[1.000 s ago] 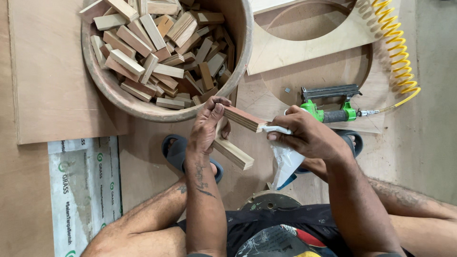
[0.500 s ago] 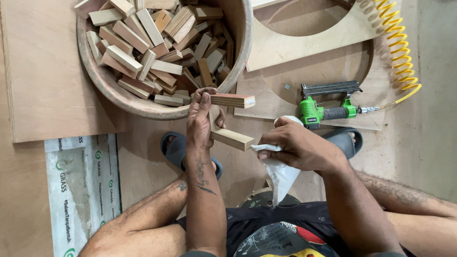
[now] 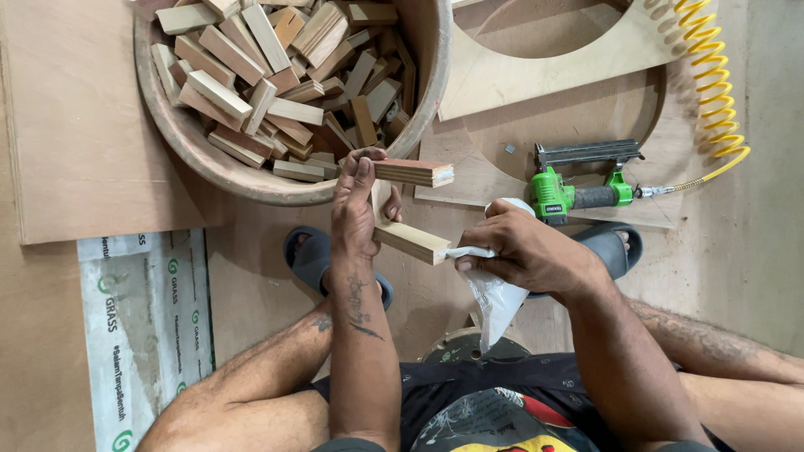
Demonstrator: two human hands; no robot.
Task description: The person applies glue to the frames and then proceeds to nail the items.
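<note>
Wooden blocks (image 3: 410, 207) sat clamped in your left fingers (image 3: 362, 180), below the tub (image 3: 201, 159); your right hand (image 3: 523, 247) squeezed a glue bag (image 3: 490, 293), nozzle at the lower block: gluing step, seemingly. Nailer (image 3: 578, 188) lay beyond.

Wooden tub (image 3: 180, 142) cut off at far edge; yellow coiled hose (image 3: 712, 92) likewise; white bag's (image 3: 494, 297) nozzle tip hidden behind near wood block (image 3: 410, 241).

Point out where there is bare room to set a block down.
Bare patches: the flat board left of the round tub, and the floor strip right of the yellow coiled hose. Crowded: the tub, heaped with wood blocks, and between the left hand, right hand and green nail gun.
</note>
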